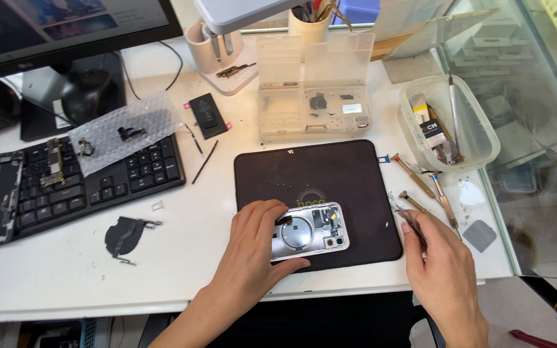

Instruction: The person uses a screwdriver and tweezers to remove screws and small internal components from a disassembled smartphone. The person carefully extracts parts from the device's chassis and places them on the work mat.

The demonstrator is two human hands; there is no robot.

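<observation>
White bench (182,270) carries a black mat (320,174) near its front edge. On the mat lies an opened phone shell (309,231), insides facing up. The left hand (253,241) holds the shell down, its grip clamped on the shell's left end, thumb at the lower edge. The right hand (443,270) rests just right of the mat, its grip closed on tweezers (407,218). Screwdrivers (428,187) lie beside it; a keyboard (78,183) and a clear parts box (314,109) sit farther back.
</observation>
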